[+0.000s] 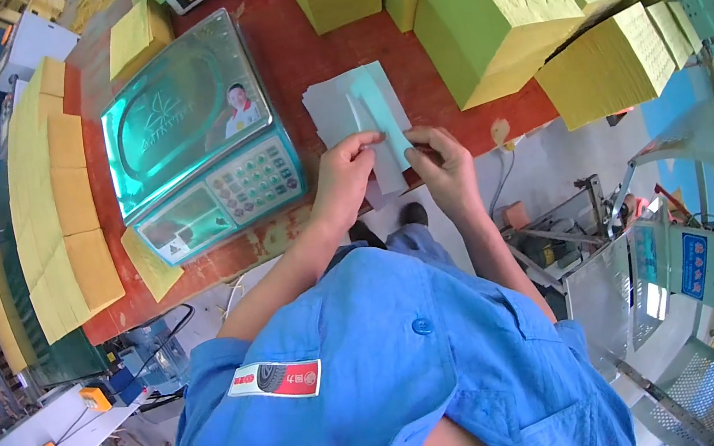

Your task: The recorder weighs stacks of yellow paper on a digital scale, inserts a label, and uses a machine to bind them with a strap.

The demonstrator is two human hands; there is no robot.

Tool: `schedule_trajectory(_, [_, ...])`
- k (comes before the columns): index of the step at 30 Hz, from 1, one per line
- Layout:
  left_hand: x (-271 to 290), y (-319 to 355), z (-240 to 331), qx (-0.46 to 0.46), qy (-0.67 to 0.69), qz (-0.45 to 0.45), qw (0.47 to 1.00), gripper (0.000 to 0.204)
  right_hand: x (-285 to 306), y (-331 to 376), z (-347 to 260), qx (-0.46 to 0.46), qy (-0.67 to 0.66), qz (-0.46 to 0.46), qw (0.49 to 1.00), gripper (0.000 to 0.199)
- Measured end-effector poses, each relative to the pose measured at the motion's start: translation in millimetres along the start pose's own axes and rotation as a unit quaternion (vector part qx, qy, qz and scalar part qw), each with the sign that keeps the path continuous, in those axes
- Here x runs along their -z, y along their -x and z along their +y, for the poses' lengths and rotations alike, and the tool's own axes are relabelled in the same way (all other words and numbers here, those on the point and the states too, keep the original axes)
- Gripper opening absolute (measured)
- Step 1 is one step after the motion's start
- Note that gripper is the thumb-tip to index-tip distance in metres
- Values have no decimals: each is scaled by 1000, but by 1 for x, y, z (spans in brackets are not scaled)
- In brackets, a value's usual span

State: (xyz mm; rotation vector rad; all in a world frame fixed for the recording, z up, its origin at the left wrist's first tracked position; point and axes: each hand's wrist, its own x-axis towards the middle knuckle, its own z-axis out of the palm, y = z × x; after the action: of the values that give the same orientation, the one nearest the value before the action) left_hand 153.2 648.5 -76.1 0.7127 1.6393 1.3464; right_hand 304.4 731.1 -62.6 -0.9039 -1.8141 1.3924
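- Far left: rows of yellow paper stacks (55, 205) lie along the red table (293, 56), edges overlapping. One loose yellow sheet (149, 267) juts over the near table edge, just below the scale. Risk: a brushing forearm could sweep it to the floor.
- Left of centre: teal weighing scale (194, 137) sits just beside the left forearm. Risk: an elbow nudge could shift it or press its keypad, spoiling a reading.
- Centre: left hand (348, 178) pinches the near edge of a thin pale-blue paper sheet (379, 126), fingers closed on it, thumb on top.
- The sheet lies on a small pile of grey-white sheets (339, 109), at the table's front edge, partly overhanging it. Risk: pulling one sheet may drag its neighbours off the edge; thin paper may crease or tear at the pinch.
- Right of centre: right hand (446, 167) grips the same sheet's right side, fingers curled on it. Risk: hands pulling apart unevenly could rip it.
- Right: tall yellow bundles (509, 3) stand close behind, some leaning. Risk: a bump could tip one onto the work spot.
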Motion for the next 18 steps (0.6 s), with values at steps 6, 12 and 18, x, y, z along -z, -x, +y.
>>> schedule_trajectory(6, [-1,1,8,-18,52,-21,998,19,-13,-1,1,-116,-263,-23,957,16])
schedule_trajectory(12, [1,1,15,-19,108,-5,994,14,-16,0,-7,-154,-233,-42,959,7])
schedule_trajectory(18, [3,2,15,-2,149,-39,988,18,-16,0,-11,-162,-211,-45,963,8])
